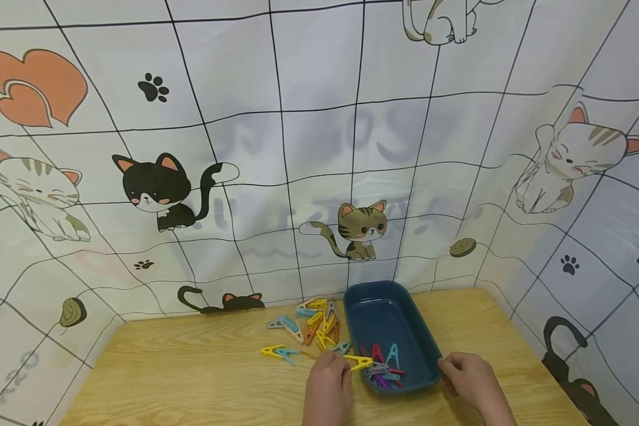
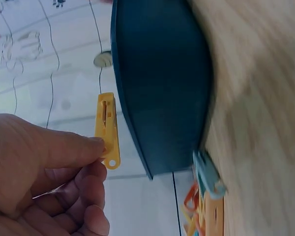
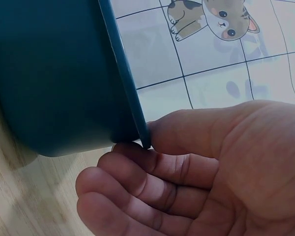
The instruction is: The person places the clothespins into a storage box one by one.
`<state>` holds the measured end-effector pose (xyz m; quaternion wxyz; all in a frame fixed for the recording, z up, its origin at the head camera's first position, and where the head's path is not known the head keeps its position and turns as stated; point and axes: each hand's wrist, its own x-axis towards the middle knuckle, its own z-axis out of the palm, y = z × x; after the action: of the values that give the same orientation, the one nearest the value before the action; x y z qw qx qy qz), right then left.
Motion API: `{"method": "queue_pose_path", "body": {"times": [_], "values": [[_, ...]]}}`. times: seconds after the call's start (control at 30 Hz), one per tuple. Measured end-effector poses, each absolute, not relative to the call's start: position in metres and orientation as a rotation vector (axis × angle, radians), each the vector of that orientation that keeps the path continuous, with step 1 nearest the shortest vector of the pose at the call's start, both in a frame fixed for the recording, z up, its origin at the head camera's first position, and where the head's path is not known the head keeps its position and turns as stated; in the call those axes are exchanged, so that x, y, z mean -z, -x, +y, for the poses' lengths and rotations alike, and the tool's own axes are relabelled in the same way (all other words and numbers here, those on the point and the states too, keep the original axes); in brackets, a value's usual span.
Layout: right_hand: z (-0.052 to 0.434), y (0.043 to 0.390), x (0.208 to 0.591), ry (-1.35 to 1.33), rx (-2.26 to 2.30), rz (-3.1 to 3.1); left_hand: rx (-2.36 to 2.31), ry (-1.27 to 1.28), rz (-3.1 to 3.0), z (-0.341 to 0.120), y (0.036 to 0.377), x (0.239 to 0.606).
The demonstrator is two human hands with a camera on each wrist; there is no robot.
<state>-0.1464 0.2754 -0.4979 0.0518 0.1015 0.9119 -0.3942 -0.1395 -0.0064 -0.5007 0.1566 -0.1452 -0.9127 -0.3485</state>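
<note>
A left hand (image 1: 327,384) is pinching a yellow peg (image 1: 359,362) over the tub's (image 1: 404,307) rim while the right hand (image 1: 471,381) is gripping its corner, several pegs (image 1: 383,367) inside, the pile (image 1: 311,325) waiting on the counter (image 1: 191,373).

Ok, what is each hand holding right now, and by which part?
The left hand pinches a yellow clothespin near its ringed end. The right hand grips the blue tub by its near corner rim.
</note>
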Motion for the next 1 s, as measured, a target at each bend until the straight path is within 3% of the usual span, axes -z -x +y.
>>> {"method": "queue_pose_path", "body": {"times": [0.47,1.0], "values": [[0.275,0.145,0.498,-0.298,1.182,2.787,0.986,0.623,-2.519,0.017,0.132,0.513],[0.275,0.146,0.497,-0.293,1.151,2.782,1.013,0.364,-2.642,0.004,0.135,0.501]]}}
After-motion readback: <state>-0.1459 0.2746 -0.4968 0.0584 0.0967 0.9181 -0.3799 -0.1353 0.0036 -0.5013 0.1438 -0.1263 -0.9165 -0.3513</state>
